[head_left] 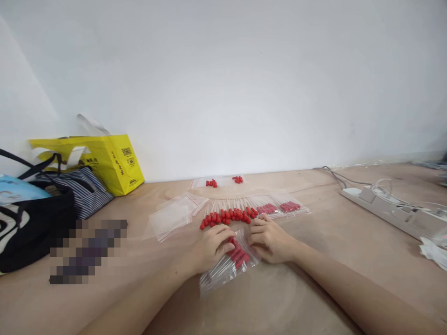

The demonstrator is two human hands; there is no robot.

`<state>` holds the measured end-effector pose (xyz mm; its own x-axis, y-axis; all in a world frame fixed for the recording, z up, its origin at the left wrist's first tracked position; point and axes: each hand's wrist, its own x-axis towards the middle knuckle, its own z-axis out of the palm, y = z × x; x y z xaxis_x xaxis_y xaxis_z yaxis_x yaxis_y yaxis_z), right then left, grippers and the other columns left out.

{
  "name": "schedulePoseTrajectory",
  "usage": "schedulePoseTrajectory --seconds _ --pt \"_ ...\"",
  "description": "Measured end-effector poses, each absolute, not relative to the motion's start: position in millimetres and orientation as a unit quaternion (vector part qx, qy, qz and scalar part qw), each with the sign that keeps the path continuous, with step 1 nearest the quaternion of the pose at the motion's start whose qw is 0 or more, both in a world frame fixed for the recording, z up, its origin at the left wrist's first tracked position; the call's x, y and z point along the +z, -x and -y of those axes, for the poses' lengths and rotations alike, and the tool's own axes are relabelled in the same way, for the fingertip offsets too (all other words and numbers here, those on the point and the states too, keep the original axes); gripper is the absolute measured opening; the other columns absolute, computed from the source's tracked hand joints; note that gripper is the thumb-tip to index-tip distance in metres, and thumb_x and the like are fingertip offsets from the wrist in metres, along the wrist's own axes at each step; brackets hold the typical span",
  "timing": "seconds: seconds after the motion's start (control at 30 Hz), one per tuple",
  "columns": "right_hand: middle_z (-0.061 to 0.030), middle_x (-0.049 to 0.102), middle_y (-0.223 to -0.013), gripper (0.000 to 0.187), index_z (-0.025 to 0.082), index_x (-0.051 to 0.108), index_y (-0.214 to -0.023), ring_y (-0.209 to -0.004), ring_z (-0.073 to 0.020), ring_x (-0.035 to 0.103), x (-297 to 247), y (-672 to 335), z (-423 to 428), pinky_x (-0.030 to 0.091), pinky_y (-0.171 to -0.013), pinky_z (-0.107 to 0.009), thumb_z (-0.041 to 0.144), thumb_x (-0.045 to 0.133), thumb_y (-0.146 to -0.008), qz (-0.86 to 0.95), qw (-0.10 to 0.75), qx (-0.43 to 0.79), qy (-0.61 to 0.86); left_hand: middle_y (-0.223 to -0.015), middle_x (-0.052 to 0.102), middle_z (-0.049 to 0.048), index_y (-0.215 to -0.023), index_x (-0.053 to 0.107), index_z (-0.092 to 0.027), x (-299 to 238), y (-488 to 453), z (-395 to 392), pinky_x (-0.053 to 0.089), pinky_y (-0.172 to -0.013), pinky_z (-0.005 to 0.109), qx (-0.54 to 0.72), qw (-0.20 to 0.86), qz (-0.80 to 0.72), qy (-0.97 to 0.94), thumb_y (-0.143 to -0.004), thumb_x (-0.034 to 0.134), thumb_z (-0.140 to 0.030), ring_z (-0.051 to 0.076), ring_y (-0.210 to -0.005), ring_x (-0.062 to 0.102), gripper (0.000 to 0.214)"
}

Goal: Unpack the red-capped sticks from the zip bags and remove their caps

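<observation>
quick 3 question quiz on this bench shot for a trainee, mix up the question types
1. True or false: the left hand and the right hand both touch the clear bag of red-bulbed droppers.
2. The yellow bag stands: A) at the left, against the wall; B) in the right hand; C) under the clear bag.
3. Fill in: the empty bags lie to the ___ of the loose dropper row.
Key: 1 true; 2 A; 3 left.
</observation>
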<state>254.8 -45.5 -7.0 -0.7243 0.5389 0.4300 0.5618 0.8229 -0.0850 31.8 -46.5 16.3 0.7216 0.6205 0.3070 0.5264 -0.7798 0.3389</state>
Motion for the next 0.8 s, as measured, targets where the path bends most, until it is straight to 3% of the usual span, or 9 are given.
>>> schedulePoseTrajectory --seconds 0.13,0.27,0.53,0.67,0.8 --pt "0.0001 0.060 -0.073 0.015 0.020 0.062 -0.078 -0.076 -0.0151 0.047 -4.4 -256.8 46.5 0.028 -0.072 -0.032 0.014 0.050 -0.071 0.916 0.213 0.090 0.327 -0.122 0.048 0.0098 -0.120 0.040 -0.019 8.1 -21.3 73.5 0.037 -0.094 0.039 0.193 0.169 -0.373 -0.892 -0.076 0.053 -0.038 0.023 -0.110 0.045 0.050" --pt "0.0004 0.058 -0.065 0.016 0.021 0.065 -0.075 -0.073 -0.0140 0.049 -9.9 -248.8 45.9 0.031 -0.073 -0.030 0.020 0.049 -0.078 0.889 0.248 0.127 0.364 -0.133 0.038 0.0074 -0.131 0.025 -0.024 1.0 -8.6 83.8 0.033 -0.098 0.041 0.179 0.196 -0.374 -0.889 -0.079 0.050 -0.033 0.023 -0.119 0.038 0.058" --pt "0.0024 0.049 -0.054 0.025 0.016 0.061 -0.063 -0.058 -0.0095 0.044 -13.8 -237.6 45.8 0.034 -0.059 -0.021 0.028 0.049 -0.081 0.855 0.310 0.215 0.356 -0.129 0.044 0.0065 -0.130 0.027 -0.024 -0.9 -5.2 63.4 0.039 -0.094 0.038 0.165 0.207 -0.357 -0.896 -0.078 0.051 -0.033 0.022 -0.114 0.045 0.058" --pt "0.0032 0.050 -0.059 0.014 0.016 0.063 -0.069 -0.060 -0.0096 0.043 -8.2 -237.1 50.3 0.033 -0.055 -0.020 0.029 0.064 -0.068 0.822 0.328 0.263 0.385 -0.126 0.047 0.0077 -0.127 0.031 -0.022 -4.3 -3.8 61.6 0.041 -0.091 0.039 0.170 0.193 -0.370 -0.893 -0.077 0.052 -0.033 0.023 -0.111 0.048 0.055" --pt "0.0031 0.055 -0.070 0.024 0.017 0.064 -0.079 -0.061 -0.0085 0.045 -3.3 -238.9 53.2 0.034 -0.053 -0.019 0.030 0.071 -0.060 0.810 0.317 0.342 0.355 -0.123 0.051 0.0082 -0.125 0.035 -0.021 -4.7 -5.2 64.2 0.041 -0.090 0.039 0.178 0.178 -0.388 -0.887 -0.078 0.050 -0.032 0.023 -0.109 0.049 0.051"
